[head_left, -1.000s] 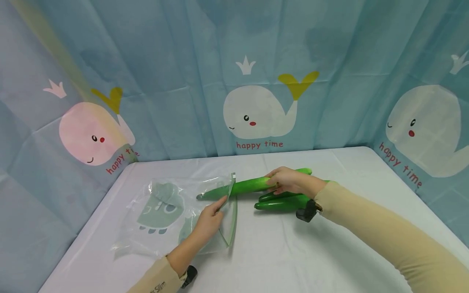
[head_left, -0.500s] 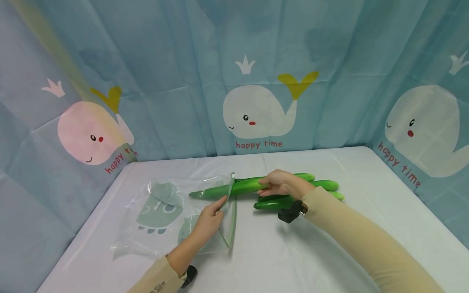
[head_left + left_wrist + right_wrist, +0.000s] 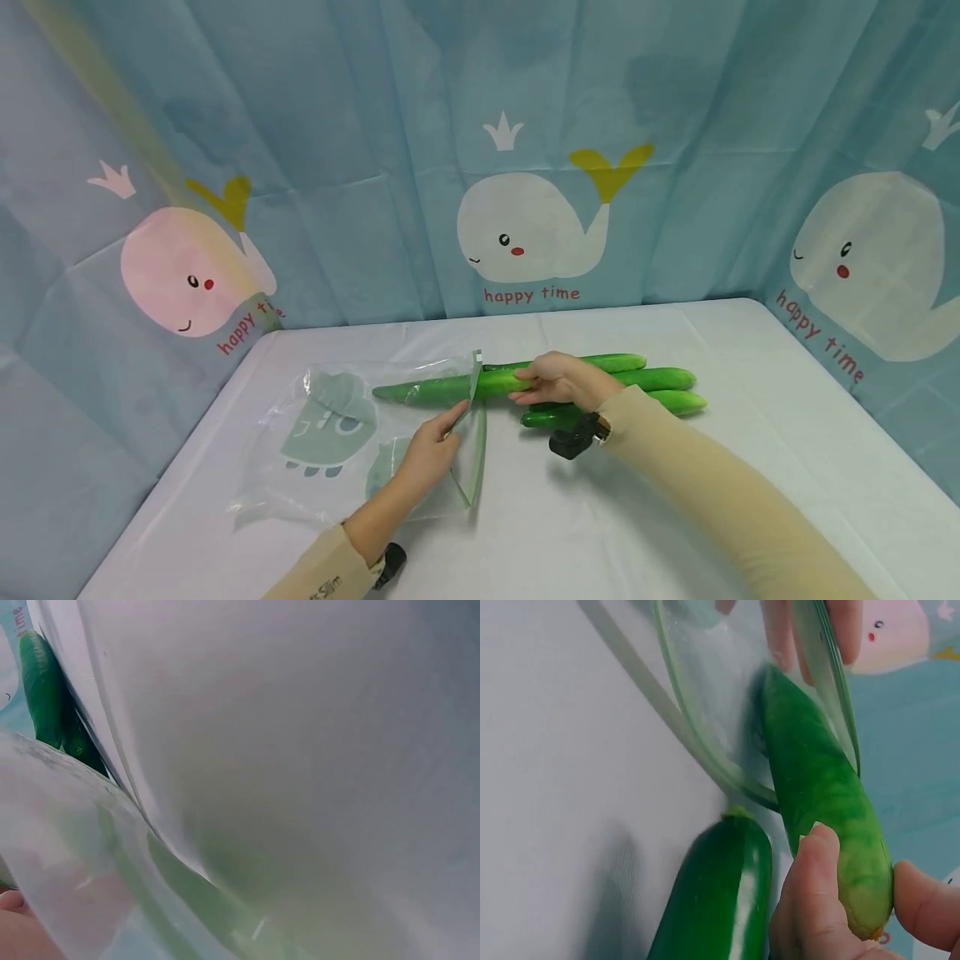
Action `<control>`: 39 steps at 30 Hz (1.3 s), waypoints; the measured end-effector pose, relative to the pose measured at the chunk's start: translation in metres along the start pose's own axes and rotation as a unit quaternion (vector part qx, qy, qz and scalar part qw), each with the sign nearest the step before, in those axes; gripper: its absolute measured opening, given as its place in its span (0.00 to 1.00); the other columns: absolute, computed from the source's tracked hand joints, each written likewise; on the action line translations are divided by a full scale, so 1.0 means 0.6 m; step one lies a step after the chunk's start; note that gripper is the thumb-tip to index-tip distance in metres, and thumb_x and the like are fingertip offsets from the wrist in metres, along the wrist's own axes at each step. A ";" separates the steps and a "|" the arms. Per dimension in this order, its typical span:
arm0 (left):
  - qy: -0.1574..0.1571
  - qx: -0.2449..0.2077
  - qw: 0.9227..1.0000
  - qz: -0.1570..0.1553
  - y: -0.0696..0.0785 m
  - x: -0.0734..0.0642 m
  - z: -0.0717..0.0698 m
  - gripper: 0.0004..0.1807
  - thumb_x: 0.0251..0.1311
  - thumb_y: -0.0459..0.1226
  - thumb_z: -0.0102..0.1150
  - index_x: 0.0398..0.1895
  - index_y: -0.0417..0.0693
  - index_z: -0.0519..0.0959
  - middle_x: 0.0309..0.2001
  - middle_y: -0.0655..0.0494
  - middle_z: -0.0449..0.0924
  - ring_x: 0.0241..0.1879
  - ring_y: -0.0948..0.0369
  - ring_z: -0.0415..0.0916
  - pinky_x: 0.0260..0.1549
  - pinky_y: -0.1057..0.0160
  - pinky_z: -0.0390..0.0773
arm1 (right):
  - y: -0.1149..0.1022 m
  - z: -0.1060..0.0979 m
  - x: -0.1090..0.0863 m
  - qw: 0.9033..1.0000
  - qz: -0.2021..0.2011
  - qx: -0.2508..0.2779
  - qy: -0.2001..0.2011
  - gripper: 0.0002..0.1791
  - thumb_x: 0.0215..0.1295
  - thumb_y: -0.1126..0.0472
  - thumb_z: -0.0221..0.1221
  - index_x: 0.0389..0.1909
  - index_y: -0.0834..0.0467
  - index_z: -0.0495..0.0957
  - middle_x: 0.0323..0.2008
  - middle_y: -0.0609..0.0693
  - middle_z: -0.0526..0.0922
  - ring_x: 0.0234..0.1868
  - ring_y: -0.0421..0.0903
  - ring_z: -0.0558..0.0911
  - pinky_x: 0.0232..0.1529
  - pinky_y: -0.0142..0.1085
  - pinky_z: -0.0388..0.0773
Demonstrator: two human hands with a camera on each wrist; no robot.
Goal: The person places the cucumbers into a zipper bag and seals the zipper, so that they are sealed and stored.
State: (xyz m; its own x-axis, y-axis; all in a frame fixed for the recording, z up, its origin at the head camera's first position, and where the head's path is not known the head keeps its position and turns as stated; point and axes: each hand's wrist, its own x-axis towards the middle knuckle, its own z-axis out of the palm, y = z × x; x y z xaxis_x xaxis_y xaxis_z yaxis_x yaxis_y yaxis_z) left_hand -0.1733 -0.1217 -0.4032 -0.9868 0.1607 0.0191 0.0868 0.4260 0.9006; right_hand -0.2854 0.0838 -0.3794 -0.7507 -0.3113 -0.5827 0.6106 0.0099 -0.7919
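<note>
A clear zip bag (image 3: 258, 467) with green cartoon prints lies flat on the table, its green-edged mouth facing right. My left hand (image 3: 429, 450) pinches the rim of that mouth. My right hand (image 3: 561, 379) holds a green cucumber (image 3: 498, 382) by its pale end, thumb on one side and fingers on the other. More than half of this cucumber lies inside the bag, seen through the plastic. In the right wrist view the cucumber (image 3: 817, 780) passes between the parted rims. The left wrist view shows mostly blurred bag plastic (image 3: 67, 825).
Three more cucumbers lie right of the bag: a rear one (image 3: 618, 362), a middle one (image 3: 663, 379) and a front one (image 3: 686, 402), partly behind my right hand. The white-covered table (image 3: 525, 533) meets a blue whale-print curtain (image 3: 360, 250) at the back.
My right hand has moved left, sliding the cucumber farther into the bag. The other cucumbers show more as the right arm shifts. My left hand stays at the bag's rim.
</note>
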 end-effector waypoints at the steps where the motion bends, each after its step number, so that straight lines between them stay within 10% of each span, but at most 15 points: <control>1: 0.000 0.000 1.000 0.001 0.000 0.001 0.000 0.28 0.61 0.23 0.40 0.68 0.31 0.65 0.67 0.36 0.63 0.57 0.42 0.67 0.24 0.63 0.66 | 0.000 0.002 0.001 1.000 0.000 0.003 0.000 0.30 0.74 0.69 0.46 0.72 0.72 0.49 0.67 0.73 0.58 0.64 0.63 0.69 0.59 0.43 0.73; 12: 0.002 0.010 1.000 -0.006 -0.001 0.001 0.002 0.28 0.61 0.24 0.40 0.68 0.32 0.65 0.67 0.35 0.63 0.32 0.44 0.69 0.17 0.68 0.64 | 0.012 0.011 0.015 0.999 -0.002 0.052 -0.007 0.24 0.74 0.69 0.46 0.67 0.73 0.58 0.60 0.73 0.66 0.62 0.64 0.72 0.48 0.39 0.80; 22: 0.015 0.026 1.000 0.008 -0.002 0.001 0.005 0.29 0.58 0.24 0.41 0.66 0.32 0.68 0.65 0.36 0.67 0.64 0.43 0.65 0.54 0.48 0.71 | 0.015 0.010 0.020 0.999 -0.016 0.018 -0.036 0.25 0.74 0.71 0.43 0.70 0.69 0.57 0.45 0.62 0.75 0.35 0.48 0.82 0.46 0.41 0.81; 30: 0.020 0.031 0.999 0.012 -0.004 0.002 0.007 0.28 0.57 0.23 0.41 0.65 0.32 0.69 0.64 0.36 0.68 0.65 0.43 0.64 0.57 0.46 0.68 | 0.018 0.030 0.019 0.993 -0.016 0.119 -0.013 0.24 0.72 0.75 0.45 0.67 0.74 0.60 0.62 0.71 0.67 0.62 0.65 0.71 0.59 0.47 0.72; 39: 0.019 0.020 0.999 0.016 -0.006 0.000 0.007 0.28 0.58 0.23 0.41 0.64 0.29 0.68 0.64 0.36 0.68 0.66 0.41 0.61 0.63 0.43 0.61 | 0.023 0.050 0.038 0.993 -0.013 0.121 -0.014 0.22 0.72 0.75 0.44 0.65 0.74 0.62 0.61 0.71 0.69 0.63 0.62 0.71 0.58 0.44 0.73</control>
State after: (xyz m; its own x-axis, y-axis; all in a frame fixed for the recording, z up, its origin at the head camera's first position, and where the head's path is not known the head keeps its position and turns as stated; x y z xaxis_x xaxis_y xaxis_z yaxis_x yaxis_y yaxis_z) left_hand -0.1733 -0.1196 -0.4082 -0.9878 0.1412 0.0652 0.1234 0.4565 0.8811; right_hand -0.2865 0.0482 -0.3979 -0.7617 -0.3342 -0.5551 0.6365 -0.2253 -0.7377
